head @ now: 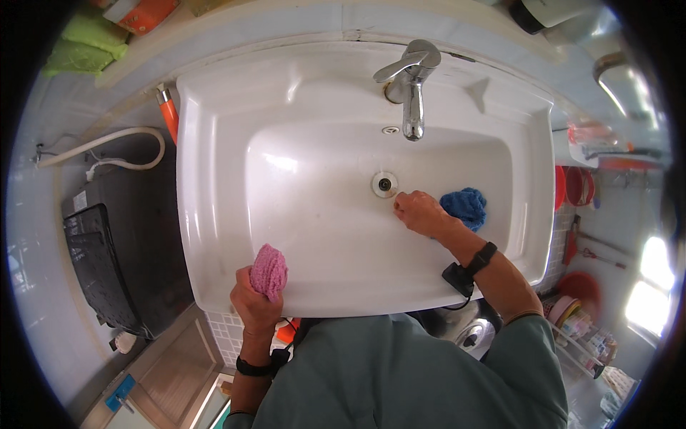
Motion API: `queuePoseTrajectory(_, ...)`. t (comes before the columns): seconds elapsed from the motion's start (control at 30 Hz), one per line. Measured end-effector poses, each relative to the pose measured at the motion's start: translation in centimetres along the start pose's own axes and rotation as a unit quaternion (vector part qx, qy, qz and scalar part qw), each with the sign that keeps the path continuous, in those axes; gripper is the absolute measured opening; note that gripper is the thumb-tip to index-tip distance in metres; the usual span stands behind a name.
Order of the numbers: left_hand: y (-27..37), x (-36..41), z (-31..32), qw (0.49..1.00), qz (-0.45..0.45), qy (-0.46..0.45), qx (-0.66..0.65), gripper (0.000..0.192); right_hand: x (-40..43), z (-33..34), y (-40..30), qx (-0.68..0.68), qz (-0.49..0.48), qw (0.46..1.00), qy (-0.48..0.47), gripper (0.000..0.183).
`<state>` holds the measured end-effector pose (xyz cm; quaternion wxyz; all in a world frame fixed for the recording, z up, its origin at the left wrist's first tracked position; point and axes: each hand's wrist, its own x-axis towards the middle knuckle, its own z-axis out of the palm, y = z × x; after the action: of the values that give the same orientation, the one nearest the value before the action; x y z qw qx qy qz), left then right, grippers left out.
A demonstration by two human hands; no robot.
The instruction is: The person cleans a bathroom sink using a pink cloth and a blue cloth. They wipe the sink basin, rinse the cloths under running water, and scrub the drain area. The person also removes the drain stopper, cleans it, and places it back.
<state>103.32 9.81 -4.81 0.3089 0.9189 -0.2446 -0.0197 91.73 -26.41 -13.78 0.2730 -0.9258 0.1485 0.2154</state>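
Observation:
My left hand point(258, 305) is wrapped around a bunched pink cloth point(269, 271) at the front left rim of the white ceramic sink point(316, 236). Inside the basin, my right hand point(420, 213) is just to the lower right of the drain hole point(385, 184). Its fingers are curled together, and nothing shows between them, though their inner side is hidden. A crumpled blue cloth point(467, 208) lies on the basin floor just right of that hand, partly behind the wrist. Each wrist wears a black strap with a small box.
A chrome faucet point(414, 96) rises from the sink's back ledge, its spout reaching over the basin. Left of the sink stands a dark appliance point(128, 241) with a pale hose point(155, 137). Red containers point(579, 185) hang at the right. A shelf point(268, 21) runs along the back wall.

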Motion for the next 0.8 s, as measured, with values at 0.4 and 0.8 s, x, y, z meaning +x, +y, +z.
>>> queuePoseTrajectory(0.4, -0.2, -0.1, 0.2, 1.000, 0.007, -0.011, 0.018, 0.033, -1.0, -1.2, -1.6, 0.013, 0.015, 1.000, -0.005, 0.014)
queuePoseTrajectory(0.8, -0.7, 0.1, -0.1, 0.997, 0.047, -0.055, -0.027, 0.028, -22.9, -4.9, -3.1, 0.408, 0.244, 0.752, 0.456, 0.018)
